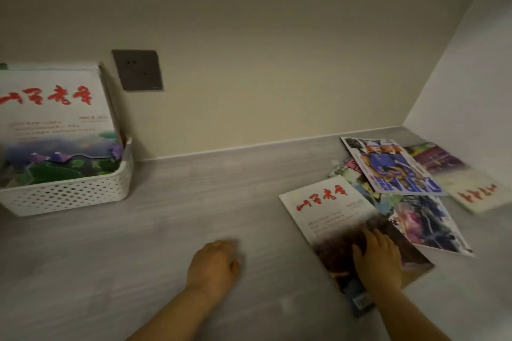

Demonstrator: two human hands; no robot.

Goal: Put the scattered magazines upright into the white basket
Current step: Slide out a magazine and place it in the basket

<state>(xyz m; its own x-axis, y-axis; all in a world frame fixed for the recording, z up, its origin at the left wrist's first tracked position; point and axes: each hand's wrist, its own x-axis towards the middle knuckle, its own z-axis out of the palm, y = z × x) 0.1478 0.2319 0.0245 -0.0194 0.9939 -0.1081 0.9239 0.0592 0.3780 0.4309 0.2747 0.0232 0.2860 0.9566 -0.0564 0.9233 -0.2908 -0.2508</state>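
Note:
A white perforated basket (69,194) stands at the far left with a magazine (52,119) upright in it, white cover with red characters. At the right, several magazines lie scattered flat on the grey desk. The nearest is a white one with red characters (329,210). My right hand (378,257) lies flat on its lower, dark part, fingers spread. Behind it lie a blue-covered magazine (393,169), a colourful one (426,224) and a pale one with red characters (471,188). My left hand (214,266) rests on the bare desk, fingers curled, holding nothing.
A grey wall socket (137,70) sits on the beige back wall beside the basket. A white side wall (471,77) closes the desk at the right. Bare grey desk (207,202) stretches between the basket and the pile.

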